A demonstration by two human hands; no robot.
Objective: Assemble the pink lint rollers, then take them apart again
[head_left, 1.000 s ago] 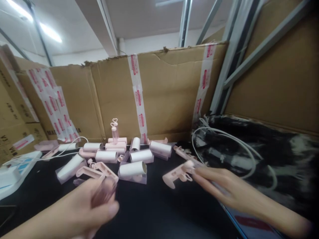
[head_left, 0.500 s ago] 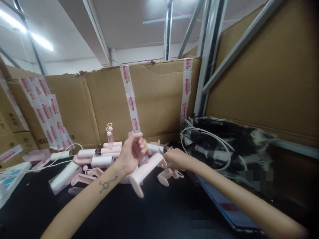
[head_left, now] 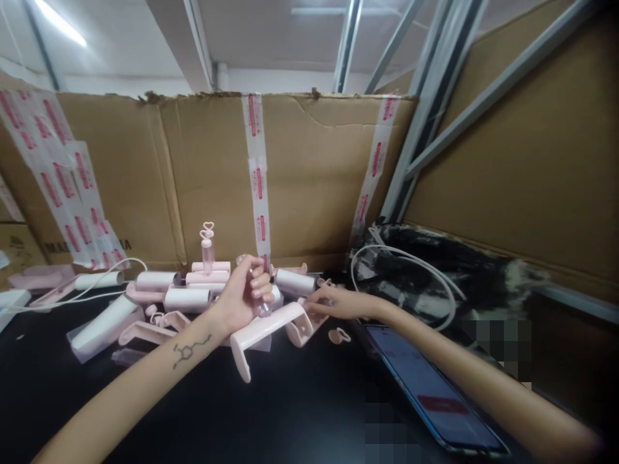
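Observation:
My left hand (head_left: pixel 246 290) is closed around a small clear tube (head_left: pixel 264 308), whose end shows below the fingers. Just beneath it is a glossy pink U-shaped holder (head_left: pixel 264 330), tilted; whether the hand also touches this holder I cannot tell. To the right, my right hand (head_left: pixel 341 303) has its fingertips on a second pink U-shaped holder (head_left: pixel 298 332), with the finger pads partly hidden. Close below that hand lies a pink wand piece with a heart-shaped loop (head_left: pixel 340 335). Behind the left hand, a pink-capped tube with a heart handle (head_left: pixel 207 251) stands upright.
Several white rollers (head_left: pixel 187 299) and pink holders lie on the black table (head_left: pixel 290 412). A phone (head_left: pixel 430 393) rests under my right forearm. White cable (head_left: pixel 447 296) loops beside a black plastic bag (head_left: pixel 420 258). Taped cardboard (head_left: pixel 213 174) walls the back.
The view has tipped down and shifted right. My right hand has turned palm-down with its fingers extended over the second holder, which now shows its open side. My left hand stays closed on the tube.

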